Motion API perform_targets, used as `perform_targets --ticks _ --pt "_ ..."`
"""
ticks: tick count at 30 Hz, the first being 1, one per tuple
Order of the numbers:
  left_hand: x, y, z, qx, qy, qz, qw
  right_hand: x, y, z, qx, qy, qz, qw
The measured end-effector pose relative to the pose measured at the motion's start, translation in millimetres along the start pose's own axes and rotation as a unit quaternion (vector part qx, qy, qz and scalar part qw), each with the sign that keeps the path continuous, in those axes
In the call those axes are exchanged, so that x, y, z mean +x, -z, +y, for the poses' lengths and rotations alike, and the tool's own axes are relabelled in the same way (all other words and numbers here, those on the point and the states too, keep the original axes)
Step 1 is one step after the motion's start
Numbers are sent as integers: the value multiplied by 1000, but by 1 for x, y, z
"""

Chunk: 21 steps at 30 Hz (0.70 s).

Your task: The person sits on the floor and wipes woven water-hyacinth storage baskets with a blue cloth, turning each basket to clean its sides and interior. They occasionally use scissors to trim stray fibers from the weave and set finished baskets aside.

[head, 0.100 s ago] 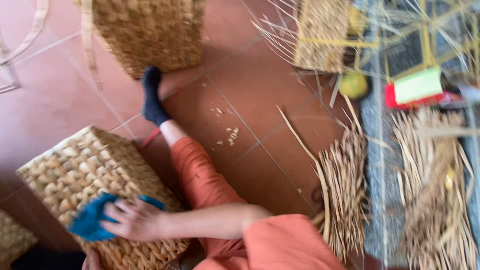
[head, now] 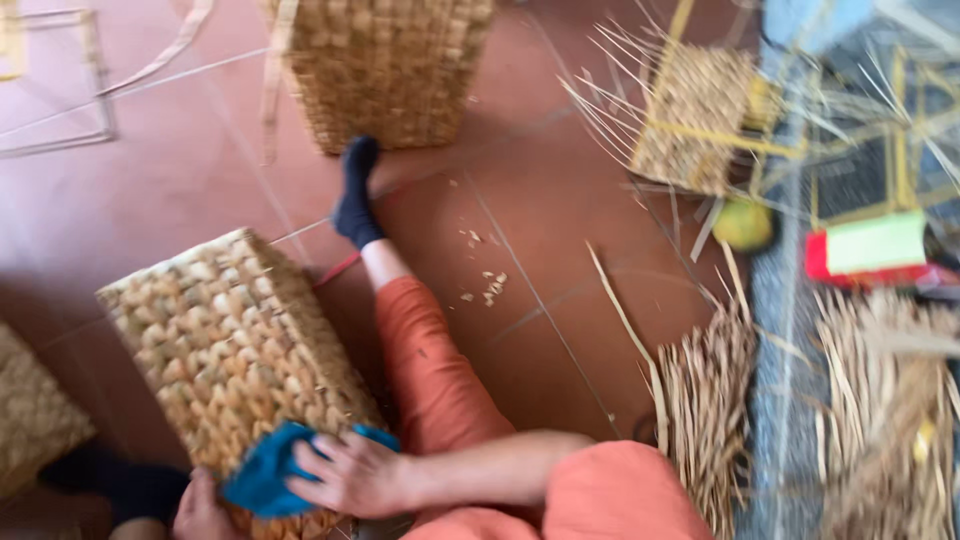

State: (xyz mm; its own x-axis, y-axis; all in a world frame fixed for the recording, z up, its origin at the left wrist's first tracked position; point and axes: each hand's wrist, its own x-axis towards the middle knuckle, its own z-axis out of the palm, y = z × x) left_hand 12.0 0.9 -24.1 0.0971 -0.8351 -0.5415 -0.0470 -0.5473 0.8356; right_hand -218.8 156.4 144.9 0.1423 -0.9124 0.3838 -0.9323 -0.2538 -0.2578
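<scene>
A rectangular woven basket (head: 225,345) lies tilted on the red tile floor against my outstretched leg in orange trousers (head: 430,370). My right hand (head: 350,472) reaches across from the right and presses a blue cloth (head: 262,470) onto the basket's near end, fingers spread over the cloth. My left hand (head: 200,510) shows only partly at the bottom edge, against the basket's near corner beside the cloth. Its grip is hidden.
A larger woven basket (head: 385,70) stands beyond my dark-socked foot (head: 355,195). Bundles of dry straw (head: 705,400) lie to the right, with a half-woven piece on a yellow frame (head: 695,115), a green fruit (head: 742,224) and a red-and-green box (head: 875,250). Another basket (head: 35,415) sits at left.
The view has shifted a little, so everything sits further right. My right hand stays on the blue cloth against the basket.
</scene>
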Motion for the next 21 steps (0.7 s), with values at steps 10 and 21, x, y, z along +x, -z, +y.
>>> perform_targets --ticks 10,21 --pt "-50 3 -35 146 -35 -8 989 93 -56 102 2 115 -3 993" --pt "-23 -19 -1 132 -112 65 983 225 -133 135 -59 -93 24 994"
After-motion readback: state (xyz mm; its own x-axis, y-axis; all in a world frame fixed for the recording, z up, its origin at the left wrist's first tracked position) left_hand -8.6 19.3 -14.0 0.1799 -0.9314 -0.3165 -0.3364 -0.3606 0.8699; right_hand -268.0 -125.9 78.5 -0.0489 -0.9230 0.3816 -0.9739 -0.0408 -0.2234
